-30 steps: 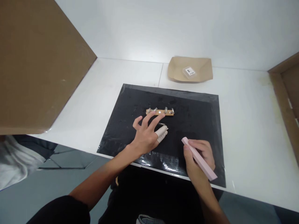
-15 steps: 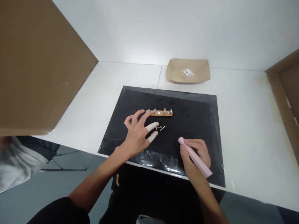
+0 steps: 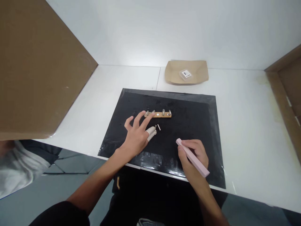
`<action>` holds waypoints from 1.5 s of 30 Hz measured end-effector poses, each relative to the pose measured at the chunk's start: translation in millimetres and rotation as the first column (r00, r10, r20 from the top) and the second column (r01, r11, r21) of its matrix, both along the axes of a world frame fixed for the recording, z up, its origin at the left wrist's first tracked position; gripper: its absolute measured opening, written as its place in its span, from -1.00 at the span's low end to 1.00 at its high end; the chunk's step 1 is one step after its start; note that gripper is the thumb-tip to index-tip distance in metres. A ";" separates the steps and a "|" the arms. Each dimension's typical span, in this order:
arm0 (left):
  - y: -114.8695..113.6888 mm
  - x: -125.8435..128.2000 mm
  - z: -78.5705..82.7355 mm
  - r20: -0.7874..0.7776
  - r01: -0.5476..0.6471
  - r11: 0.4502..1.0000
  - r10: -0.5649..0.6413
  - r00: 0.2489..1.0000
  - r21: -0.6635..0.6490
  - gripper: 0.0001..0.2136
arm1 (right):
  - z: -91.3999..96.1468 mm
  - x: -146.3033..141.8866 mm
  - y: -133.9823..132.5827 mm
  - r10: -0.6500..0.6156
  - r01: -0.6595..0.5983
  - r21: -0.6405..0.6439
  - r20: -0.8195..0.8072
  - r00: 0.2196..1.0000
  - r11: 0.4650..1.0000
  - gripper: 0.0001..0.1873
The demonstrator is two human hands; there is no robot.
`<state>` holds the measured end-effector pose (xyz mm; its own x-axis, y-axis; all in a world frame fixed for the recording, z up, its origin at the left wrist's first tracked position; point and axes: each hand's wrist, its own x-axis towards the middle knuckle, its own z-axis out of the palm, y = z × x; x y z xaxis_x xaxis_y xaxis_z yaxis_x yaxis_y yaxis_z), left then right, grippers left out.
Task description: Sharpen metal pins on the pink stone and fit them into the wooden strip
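left hand (image 3: 136, 138): capped fingertips pinched on tiny silver screws (image 3: 157, 127), frame centre, black mat (image 3: 199, 119) | studded wooden strip (image 3: 159, 114) just above | right hand (image 3: 196, 150): wrapped around pink bar (image 3: 192, 158), lower right

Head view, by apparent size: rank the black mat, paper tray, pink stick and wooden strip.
1. black mat
2. paper tray
3. pink stick and wooden strip: unranked. The stick looks longer, but it is nearer the camera.

On black plastic mat (image 3: 188, 125): small metal screw (image 3: 157, 127) at fingertips of left hand (image 3: 135, 138), studded wooden strip (image 3: 159, 114) just beyond; pink rectangular bar (image 3: 192, 158) in right hand (image 3: 193, 150); brown paper tray (image 3: 172, 74) far behind.
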<state>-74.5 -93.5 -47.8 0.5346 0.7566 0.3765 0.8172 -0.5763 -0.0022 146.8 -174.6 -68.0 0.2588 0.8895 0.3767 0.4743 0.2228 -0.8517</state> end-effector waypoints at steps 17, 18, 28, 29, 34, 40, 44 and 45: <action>-11.7 -1.3 -9.6 -0.008 -0.019 0.997 0.020 1.000 0.069 -0.80 | 7.5 -0.8 3.2 0.047 -0.075 0.109 0.241 0.969 0.991 -0.84; -12.5 -2.1 -10.5 -0.002 -0.012 0.998 0.012 1.000 0.065 -0.80 | 8.3 1.1 4.1 0.072 -0.107 0.110 0.282 0.957 0.988 -0.82; -18.4 -1.0 -14.3 0.058 -0.036 0.996 0.031 0.998 0.086 -0.92 | 18.1 7.5 47.4 0.281 -0.370 0.048 0.563 0.777 0.928 -0.72; -18.6 -1.0 -14.8 0.064 -0.037 0.996 0.032 0.997 0.078 -0.91 | 19.2 2.9 53.6 0.263 -0.361 0.049 0.594 0.761 0.931 -0.75; -20.6 -2.7 -18.0 0.107 -0.033 0.998 0.028 0.994 0.050 -0.84 | 20.2 -23.6 79.1 0.260 -0.323 -0.009 0.617 0.743 0.946 -0.86; -25.3 -0.8 -20.5 0.140 -0.036 0.999 0.039 0.989 -0.023 -0.74 | 18.0 -38.9 87.9 0.204 -0.213 -0.067 0.647 0.734 0.975 -0.81; -30.6 2.8 -13.6 0.264 -0.026 0.996 0.048 0.963 -0.085 -0.88 | 21.9 -34.3 81.2 0.192 -0.183 -0.079 0.627 0.755 0.980 -0.76; -31.9 2.1 -10.3 0.305 -0.024 0.995 0.053 0.951 -0.098 -0.93 | 22.6 -31.8 78.4 0.197 -0.180 -0.090 0.607 0.770 0.980 -0.76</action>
